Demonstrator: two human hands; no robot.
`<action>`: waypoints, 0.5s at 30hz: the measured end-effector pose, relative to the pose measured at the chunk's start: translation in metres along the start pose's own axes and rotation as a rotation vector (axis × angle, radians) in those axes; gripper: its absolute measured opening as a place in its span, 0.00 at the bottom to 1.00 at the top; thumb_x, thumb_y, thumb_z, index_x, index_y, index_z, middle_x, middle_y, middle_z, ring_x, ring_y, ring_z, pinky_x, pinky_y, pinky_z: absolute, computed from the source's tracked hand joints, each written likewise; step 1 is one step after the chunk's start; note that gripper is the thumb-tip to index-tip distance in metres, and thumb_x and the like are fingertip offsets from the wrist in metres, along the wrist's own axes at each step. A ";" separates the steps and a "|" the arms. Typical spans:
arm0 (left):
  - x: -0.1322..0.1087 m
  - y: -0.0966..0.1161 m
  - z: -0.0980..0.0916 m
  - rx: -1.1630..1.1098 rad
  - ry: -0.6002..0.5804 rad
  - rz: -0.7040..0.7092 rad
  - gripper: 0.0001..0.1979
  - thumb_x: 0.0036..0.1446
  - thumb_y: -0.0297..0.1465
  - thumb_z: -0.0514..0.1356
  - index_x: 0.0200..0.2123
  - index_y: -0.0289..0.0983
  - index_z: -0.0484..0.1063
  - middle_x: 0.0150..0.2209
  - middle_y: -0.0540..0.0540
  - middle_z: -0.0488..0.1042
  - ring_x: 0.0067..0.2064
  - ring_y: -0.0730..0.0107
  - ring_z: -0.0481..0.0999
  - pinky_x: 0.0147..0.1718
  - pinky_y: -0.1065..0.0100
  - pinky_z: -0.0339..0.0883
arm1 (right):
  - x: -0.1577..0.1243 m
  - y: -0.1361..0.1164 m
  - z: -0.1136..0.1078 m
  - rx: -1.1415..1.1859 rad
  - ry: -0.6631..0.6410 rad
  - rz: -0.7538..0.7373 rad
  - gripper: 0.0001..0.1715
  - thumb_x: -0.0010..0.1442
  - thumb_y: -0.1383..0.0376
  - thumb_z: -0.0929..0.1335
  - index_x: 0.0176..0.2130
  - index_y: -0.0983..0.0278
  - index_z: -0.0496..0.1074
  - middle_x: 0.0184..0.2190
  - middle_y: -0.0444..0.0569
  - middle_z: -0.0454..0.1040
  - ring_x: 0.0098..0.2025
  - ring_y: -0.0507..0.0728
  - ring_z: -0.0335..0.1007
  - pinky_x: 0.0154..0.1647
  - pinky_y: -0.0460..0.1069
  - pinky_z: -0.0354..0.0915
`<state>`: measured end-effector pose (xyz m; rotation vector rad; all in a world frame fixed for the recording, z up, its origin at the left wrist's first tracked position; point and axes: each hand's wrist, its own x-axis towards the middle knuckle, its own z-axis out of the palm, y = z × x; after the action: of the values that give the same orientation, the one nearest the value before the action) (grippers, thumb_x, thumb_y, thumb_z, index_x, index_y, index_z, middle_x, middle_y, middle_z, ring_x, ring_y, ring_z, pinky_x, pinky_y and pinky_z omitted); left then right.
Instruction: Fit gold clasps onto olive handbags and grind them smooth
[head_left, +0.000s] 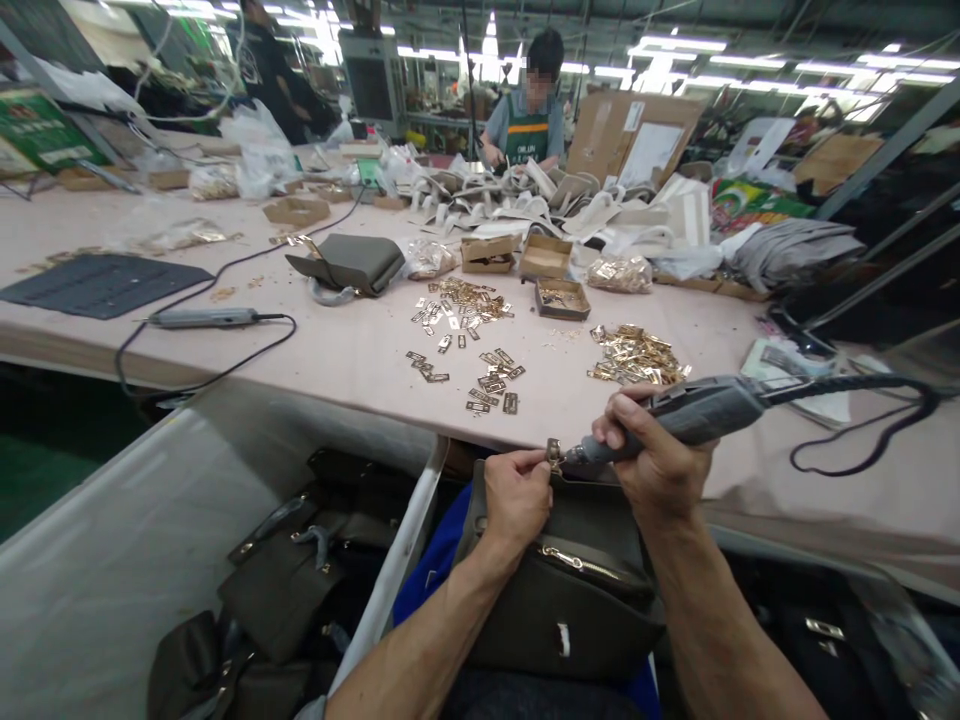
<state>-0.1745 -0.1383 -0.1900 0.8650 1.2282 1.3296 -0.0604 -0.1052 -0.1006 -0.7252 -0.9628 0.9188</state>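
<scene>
My right hand point(664, 455) is wrapped round a grey electric screwdriver point(694, 412), its tip pointing left at a small gold metal plate point(553, 449). The fingers of my left hand point(519, 497) are closed in a pinch on that plate, at the top edge of an olive-brown bag point(559, 610). The bag rests upright on my lap against the table edge. A gold zipper point(581, 562) runs across its front, with a white-wrapped fitting point(563, 640) lower down. Whether the screwdriver tip touches a screw is too small to tell.
Piles of gold plates point(637, 355) and loose fittings point(491, 385) lie on the pink table point(337, 370). A second electric screwdriver point(202, 318) rests at left, near a folded bag point(352, 262). Finished-looking bags fill a white-lined bin point(405, 540) below left. A co-worker point(529, 120) stands across the table.
</scene>
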 end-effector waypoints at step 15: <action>-0.006 0.003 0.005 0.076 -0.040 -0.009 0.10 0.58 0.28 0.62 0.33 0.29 0.84 0.18 0.49 0.69 0.18 0.71 0.66 0.16 0.75 0.55 | -0.015 -0.002 0.000 -0.121 -0.236 0.005 0.11 0.53 0.67 0.80 0.35 0.64 0.77 0.26 0.42 0.73 0.20 0.50 0.68 0.19 0.47 0.66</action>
<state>-0.1696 -0.1432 -0.1853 0.9346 1.2565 1.2593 -0.0637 -0.1197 -0.1047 -0.7323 -1.2338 0.9715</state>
